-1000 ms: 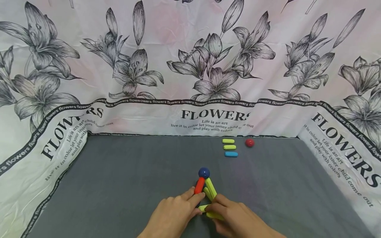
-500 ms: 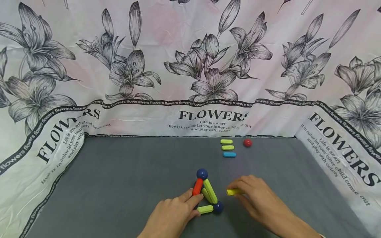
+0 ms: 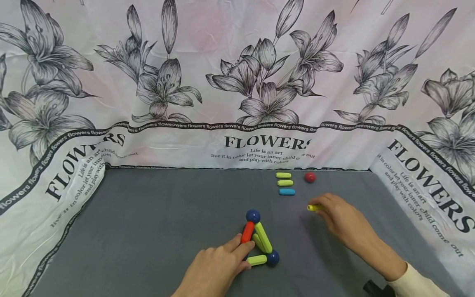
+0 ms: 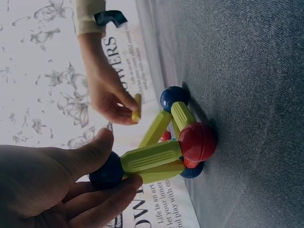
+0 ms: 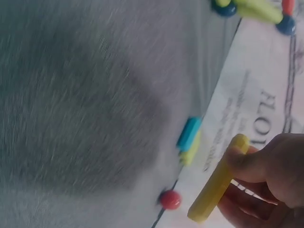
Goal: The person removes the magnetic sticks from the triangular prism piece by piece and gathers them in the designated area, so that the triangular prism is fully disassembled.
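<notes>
A ball-and-rod frame of yellow-green rods [image 3: 257, 260], a red rod [image 3: 247, 232] and dark blue balls [image 3: 253, 216] stands on the grey table. My left hand [image 3: 219, 266] holds it from the near left; in the left wrist view its thumb and fingers grip one dark blue ball [image 4: 107, 172]. That view also shows a red ball [image 4: 198, 142] at a lower corner, by the cloth. My right hand [image 3: 343, 222], away to the right and raised above the table, pinches a loose yellow rod [image 5: 218, 180] between thumb and fingers, apart from the frame.
Toward the back of the table lie two yellow-green rods [image 3: 285, 182], a blue rod [image 3: 287, 192] and a red ball [image 3: 309, 177]. A white flower-printed cloth [image 3: 178, 144] rises behind and along both sides of the grey surface [image 3: 148, 218].
My right hand has come away from the frame with the yellow rod, moving right and toward the back, uncovering a blue corner ball. My left hand keeps its hold on the frame.
</notes>
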The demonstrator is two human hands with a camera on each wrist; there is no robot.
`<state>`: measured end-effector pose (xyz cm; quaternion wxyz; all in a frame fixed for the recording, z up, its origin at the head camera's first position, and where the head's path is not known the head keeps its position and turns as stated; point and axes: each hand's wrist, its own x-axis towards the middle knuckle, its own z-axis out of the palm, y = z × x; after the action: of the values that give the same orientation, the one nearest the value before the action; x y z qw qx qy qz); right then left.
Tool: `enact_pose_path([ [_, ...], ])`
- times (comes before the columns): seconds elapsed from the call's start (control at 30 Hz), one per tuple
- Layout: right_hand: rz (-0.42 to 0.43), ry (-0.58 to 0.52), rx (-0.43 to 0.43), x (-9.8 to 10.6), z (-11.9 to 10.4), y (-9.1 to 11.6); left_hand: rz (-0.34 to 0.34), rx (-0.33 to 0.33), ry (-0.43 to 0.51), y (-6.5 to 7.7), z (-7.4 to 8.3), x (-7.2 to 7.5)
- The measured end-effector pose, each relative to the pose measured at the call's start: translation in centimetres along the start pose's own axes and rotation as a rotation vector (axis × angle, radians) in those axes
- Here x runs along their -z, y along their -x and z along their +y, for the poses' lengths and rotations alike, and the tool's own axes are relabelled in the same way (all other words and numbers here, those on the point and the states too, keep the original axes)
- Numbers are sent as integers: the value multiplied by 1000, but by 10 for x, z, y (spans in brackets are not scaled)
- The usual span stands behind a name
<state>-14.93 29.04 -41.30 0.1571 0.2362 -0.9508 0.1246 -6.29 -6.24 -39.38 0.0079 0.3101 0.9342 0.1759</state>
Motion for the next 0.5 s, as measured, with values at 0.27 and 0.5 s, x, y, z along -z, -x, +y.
enact_pose_path([
  [0.27, 12, 10, -26, -11, 34, -9, -14, 9, 8, -1, 0, 0],
  [0.5, -10, 45, -26, -19, 61, -24, -10, 13, 9, 0, 0, 0],
])
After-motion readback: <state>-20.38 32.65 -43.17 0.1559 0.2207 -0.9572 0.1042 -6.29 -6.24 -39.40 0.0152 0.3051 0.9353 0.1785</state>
